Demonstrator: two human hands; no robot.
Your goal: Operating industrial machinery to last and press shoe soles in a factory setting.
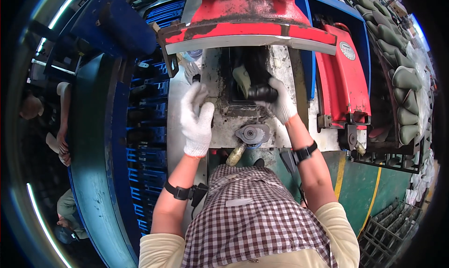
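My right hand [282, 101], in a white knit glove, is closed on the end of a glossy black shoe [263, 93] over the dark recess of a red machine [252, 11]. Against the shoe's left side lies a pale olive, foot-shaped piece [242, 79], partly in shadow. My left hand [196, 119], gloved the same way, hovers over the left of the metal worktable [220, 132]. Its thumb and fingers are apart and nothing shows in them. Between my forearms, a round grey metal fitting [251, 134] sits at the table's near edge.
A red bar [252, 34] with a metal edge spans above the recess. At right stands another red machine [337, 76] in a blue frame, beside a rack of olive shoe lasts [406, 100]. Blue racking [147, 109] and a conveyor [96, 160] run along the left, with other people beyond.
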